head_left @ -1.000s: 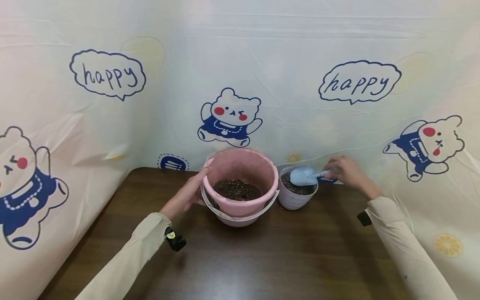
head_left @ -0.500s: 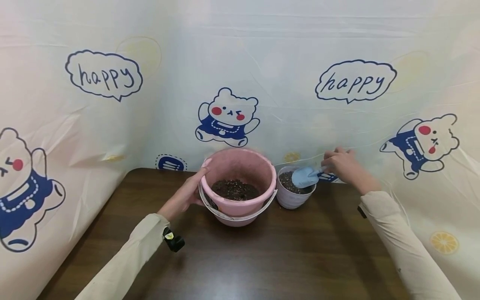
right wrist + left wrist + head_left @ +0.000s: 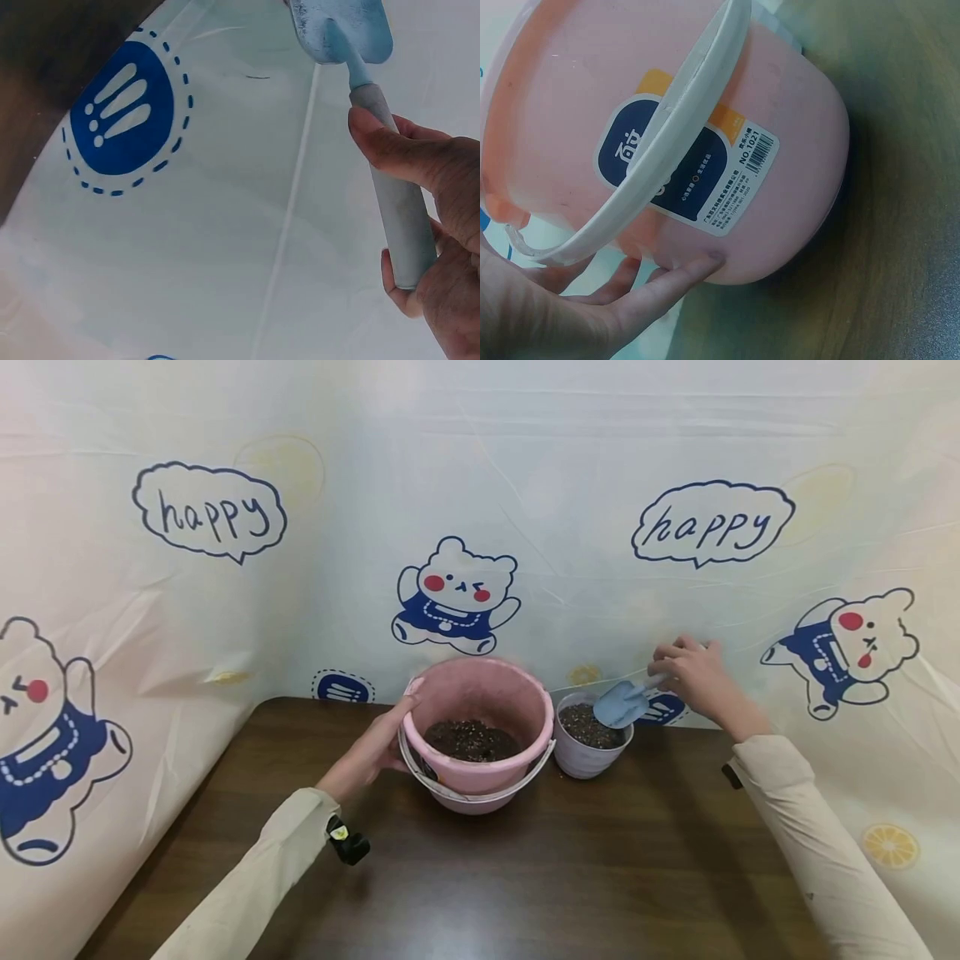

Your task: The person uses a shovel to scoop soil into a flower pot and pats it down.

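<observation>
A pink bucket with a white bail handle stands on the table with dark soil in its bottom. My left hand holds it at its left side, thumb up by the rim, other fingers on the outer wall. Just right of the bucket is a small whitish flower pot, filled with speckled soil almost to the rim. My right hand grips the grey handle of a light blue garden trowel. Its blade slants down over the right part of the pot.
Behind the bucket and pot hangs a pale cloth printed with bears and lettering, close to the back edge of the brown wooden table. A few crumbs lie by the pot's base.
The trowel has tipped from nearly level to a steeper slant, its blade shifting right across the pot as my right hand rose. Left hand and bucket stay in place.
</observation>
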Available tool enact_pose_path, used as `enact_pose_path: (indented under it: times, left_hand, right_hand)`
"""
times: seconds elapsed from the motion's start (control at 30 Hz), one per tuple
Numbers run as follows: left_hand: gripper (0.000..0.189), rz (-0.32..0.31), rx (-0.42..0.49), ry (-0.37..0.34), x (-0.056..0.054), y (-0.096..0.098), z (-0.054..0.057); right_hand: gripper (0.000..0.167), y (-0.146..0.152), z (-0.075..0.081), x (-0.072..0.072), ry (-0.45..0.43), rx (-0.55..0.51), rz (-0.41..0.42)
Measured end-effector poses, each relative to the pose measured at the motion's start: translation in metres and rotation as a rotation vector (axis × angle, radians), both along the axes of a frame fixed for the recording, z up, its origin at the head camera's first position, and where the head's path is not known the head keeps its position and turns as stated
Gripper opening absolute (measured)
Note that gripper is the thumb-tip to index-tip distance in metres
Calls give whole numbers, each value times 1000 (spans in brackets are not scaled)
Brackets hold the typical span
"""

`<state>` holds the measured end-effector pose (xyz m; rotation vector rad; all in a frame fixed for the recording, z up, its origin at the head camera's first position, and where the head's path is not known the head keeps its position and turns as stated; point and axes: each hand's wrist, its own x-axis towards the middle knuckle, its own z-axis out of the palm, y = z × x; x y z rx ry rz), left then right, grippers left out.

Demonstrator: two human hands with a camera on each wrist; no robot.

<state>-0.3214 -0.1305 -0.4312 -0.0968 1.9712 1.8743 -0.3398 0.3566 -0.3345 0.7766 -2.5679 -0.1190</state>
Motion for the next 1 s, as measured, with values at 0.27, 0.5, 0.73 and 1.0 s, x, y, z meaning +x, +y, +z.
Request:
enact_pose_path:
  times: [0.27, 0.5, 0.73, 1.0]
  left_hand:
    - [89, 2, -3, 0, 0, -1, -1]
    - [91, 10, -24, -2, 0, -1, 0]
    - [89, 14, -23, 2, -1, 1, -1]
    - [89, 10, -23, 5, 0, 0, -1]
  right_hand:
    - [23, -17, -2, -9, 33, 175, 13]
    - [24, -14, -5, -13, 5, 122, 20]
    - [22, -7, 6, -10, -181, -120, 27]
    - [22, -10, -14, -23, -412, -77, 72]
